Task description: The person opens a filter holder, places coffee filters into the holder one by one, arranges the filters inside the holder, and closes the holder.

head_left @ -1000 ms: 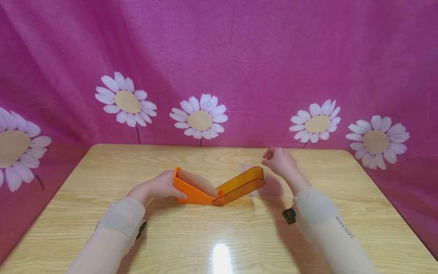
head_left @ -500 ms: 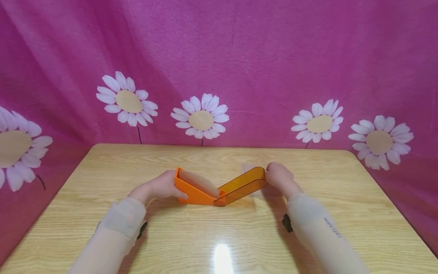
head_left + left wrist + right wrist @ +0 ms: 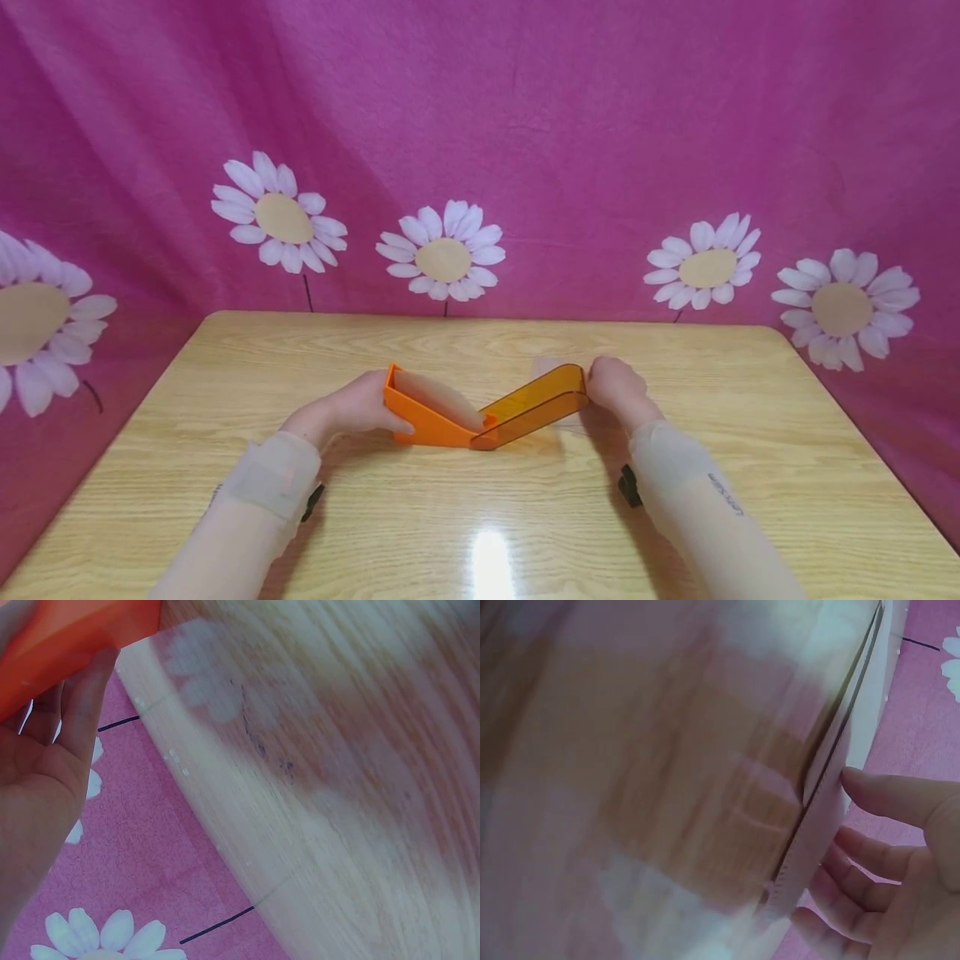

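Observation:
My left hand grips the left end of an orange wedge-shaped plastic holder, with the thumb on its near side. A thin, pale, rounded piece stands in its slot. The hinged see-through amber cover is swung up and out to the right. Behind the cover's far end is my right hand. In the right wrist view its fingertips are at the edge of a thin, pale sheet with a toothed border; thumb and fingers stand apart there. The left wrist view shows the orange holder against my fingers.
All of it is on a light wood-grain table with rounded far corners. Directly behind the table hangs a magenta cloth printed with white daisies. The sheet lies partly behind the amber cover.
My right hand has come down and toward me to the sheet's edge, beside the cover's end, and has stayed there over the last half second. Left hand and holder keep their place.

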Tool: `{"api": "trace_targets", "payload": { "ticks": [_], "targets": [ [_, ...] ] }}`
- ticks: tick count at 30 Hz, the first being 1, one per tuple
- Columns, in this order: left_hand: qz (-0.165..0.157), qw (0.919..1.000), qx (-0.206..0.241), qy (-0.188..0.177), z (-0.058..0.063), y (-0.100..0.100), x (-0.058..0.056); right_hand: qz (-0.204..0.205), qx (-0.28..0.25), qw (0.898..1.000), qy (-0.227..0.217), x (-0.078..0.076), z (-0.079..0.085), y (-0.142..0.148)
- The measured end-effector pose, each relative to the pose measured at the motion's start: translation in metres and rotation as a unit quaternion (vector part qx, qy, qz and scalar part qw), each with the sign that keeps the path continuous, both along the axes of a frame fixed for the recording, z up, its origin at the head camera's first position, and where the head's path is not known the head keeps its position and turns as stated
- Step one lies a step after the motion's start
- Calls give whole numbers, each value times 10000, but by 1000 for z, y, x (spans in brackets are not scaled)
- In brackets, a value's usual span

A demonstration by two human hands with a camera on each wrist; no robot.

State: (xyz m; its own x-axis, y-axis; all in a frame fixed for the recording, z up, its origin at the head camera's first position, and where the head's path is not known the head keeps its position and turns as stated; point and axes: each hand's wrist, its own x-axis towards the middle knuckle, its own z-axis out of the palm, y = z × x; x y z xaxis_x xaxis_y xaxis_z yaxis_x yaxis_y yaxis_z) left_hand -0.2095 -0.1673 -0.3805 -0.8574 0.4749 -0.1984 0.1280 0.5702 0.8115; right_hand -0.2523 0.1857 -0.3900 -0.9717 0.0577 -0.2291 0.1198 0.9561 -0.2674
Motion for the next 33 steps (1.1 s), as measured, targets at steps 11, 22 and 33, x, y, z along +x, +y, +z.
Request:
{"api": "trace_targets", "payload": {
  "ticks": [11,22,33],
  "targets": [
    [-109,9999,82,75,-1,-1,-1,167,-175,9997,-60,0,1,1],
    [-75,10000,30,42,2,-1,1,231,-255,9994,-25,-1,3,-1],
    [-58,10000,27,43,2,-1,1,-25,-206,9997,150,0,0,-2]
  ]
}}
